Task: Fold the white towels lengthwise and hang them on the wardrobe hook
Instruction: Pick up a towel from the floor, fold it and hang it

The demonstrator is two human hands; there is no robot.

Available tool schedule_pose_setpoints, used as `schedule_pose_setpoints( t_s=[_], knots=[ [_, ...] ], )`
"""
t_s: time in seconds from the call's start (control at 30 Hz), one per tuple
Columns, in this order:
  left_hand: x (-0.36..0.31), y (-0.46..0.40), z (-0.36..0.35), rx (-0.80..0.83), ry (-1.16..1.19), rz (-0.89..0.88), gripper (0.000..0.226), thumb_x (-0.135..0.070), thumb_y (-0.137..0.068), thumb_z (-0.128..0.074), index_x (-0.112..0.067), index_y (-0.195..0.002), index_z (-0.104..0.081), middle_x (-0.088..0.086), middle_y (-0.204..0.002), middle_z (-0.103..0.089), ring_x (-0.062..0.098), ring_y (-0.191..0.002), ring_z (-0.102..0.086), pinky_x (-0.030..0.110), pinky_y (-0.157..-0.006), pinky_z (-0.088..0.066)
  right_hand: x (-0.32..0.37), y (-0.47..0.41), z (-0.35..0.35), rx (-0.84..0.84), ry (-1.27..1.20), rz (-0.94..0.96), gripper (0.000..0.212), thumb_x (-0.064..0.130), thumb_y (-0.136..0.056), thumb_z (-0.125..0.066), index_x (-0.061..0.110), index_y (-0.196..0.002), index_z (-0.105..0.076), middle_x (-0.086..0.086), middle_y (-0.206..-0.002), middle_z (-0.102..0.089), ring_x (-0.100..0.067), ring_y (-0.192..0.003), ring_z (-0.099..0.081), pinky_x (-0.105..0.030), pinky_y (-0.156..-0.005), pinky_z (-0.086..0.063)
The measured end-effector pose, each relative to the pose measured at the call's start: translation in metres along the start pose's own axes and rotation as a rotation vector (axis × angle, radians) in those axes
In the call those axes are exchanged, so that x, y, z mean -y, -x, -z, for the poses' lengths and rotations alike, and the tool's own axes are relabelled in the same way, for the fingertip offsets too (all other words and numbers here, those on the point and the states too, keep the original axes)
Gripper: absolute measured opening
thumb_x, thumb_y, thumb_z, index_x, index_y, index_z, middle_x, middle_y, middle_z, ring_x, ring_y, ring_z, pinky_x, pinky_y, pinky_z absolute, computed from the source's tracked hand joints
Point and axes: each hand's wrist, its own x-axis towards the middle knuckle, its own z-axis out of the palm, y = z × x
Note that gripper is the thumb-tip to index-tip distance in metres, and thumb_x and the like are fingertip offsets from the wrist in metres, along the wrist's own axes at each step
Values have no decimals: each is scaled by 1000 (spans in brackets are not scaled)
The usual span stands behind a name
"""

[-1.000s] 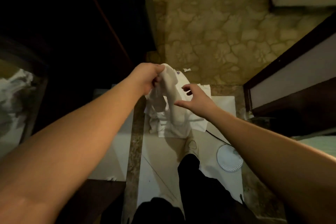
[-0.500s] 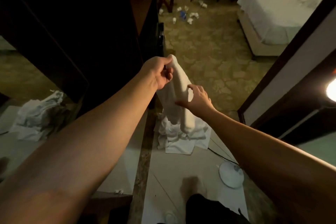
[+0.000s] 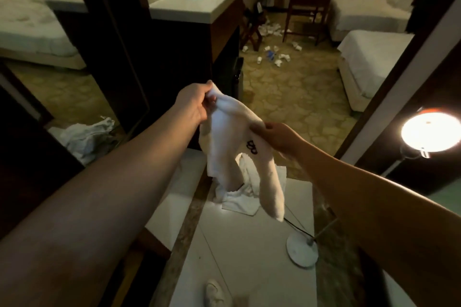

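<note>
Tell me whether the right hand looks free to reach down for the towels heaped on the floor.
Probably not yet: the right hand pinches the lifted towel, which the left hand also grips. That towel hangs right over the floor pile, so it would have to let go first.

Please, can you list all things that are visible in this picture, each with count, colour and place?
held towel: one, white with a dark mark, hanging between both hands
towel pile: one, white, on the floor below the held towel
second towel heap: one, white, low at left
lamp: one, lit, at right; its round white base on the floor
counter: one, pale top, dark body, centre back
beds: two, white, back right
chair: one, brown wood, at back
litter: many scraps, white, on the carpet
left hand: grips the towel's top corner
right hand: pinches the towel's edge
</note>
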Motion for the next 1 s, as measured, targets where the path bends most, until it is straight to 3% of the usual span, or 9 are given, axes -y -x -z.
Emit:
schedule_pose_setpoints(
  t_s=[0.17,0.27,0.4,0.53,0.6,0.67,0.8,0.9,1.0],
  knots=[
    [29,63,27,-43,57,35,20,-15,-104,-53,-7,-86,-55,7,-73,-52,7,-42,-50,16,-46,-44,5,67,0,21,-8,59,27,47,-95,-64,24,-82,-73,10,-73,-76,-5,-69,-73,-19,-56,-56],
    [46,107,36,-66,186,27,19,-4,-103,-50,-4,-85,-55,12,-81,-52,13,-52,-49,16,-44,-46,15,105,-6,59,-21,54,26,46,-98,-61,24,-85,-70,5,-80,-76,-10,-75,-73,-24,-63,-59],
    [55,165,51,-50,98,-50,13,0,-102,-47,2,-92,-55,13,-75,-53,17,-60,-50,18,-46,-47,36,150,-15,107,-33,130,31,52,-99,-55,25,-98,-72,12,-80,-77,-2,-73,-73,-15,-54,-54],
    [60,216,76,-6,-163,-182,17,-21,-102,-54,-8,-95,-61,-1,-64,-68,15,-59,-64,23,-55,-53,58,184,-31,123,-138,158,34,51,-99,-56,22,-107,-73,-1,-98,-78,-19,-91,-75,-39,-85,-60],
    [67,239,92,-13,-377,-247,35,-42,-98,-57,-12,-114,-63,-1,-93,-74,17,-82,-69,30,-73,-56,68,199,-42,150,-196,161,36,48,-100,-57,18,-112,-71,-8,-105,-76,-25,-98,-74,-44,-92,-59],
    [79,265,105,-55,-482,-252,55,-64,-88,-57,-24,-125,-57,2,-111,-69,20,-97,-67,40,-82,-57,79,217,-52,155,-253,150,39,50,-99,-57,16,-113,-70,-12,-106,-75,-27,-99,-73,-43,-92,-59],
    [109,324,132,-85,-545,-208,77,-89,-70,-52,-32,-120,-53,-2,-115,-66,15,-96,-67,34,-78,-55,99,249,-73,168,-325,131,43,55,-98,-55,17,-115,-66,-12,-108,-73,-27,-98,-73,-44,-92,-59],
    [131,362,154,-26,-565,-99,106,-103,-55,-43,-32,-132,-60,-4,-126,-67,17,-112,-66,42,-95,-55,108,273,-90,137,-407,106,45,58,-96,-56,20,-118,-66,-9,-106,-74,-26,-96,-74,-45,-91,-60],
    [143,402,176,-5,-459,-19,97,-99,-60,-37,-42,-135,-58,-16,-121,-69,6,-109,-62,34,-85,-52,109,296,-110,114,-465,69,48,62,-92,-59,22,-119,-67,-7,-107,-75,-25,-95,-75,-44,-90,-59]
  ],
)
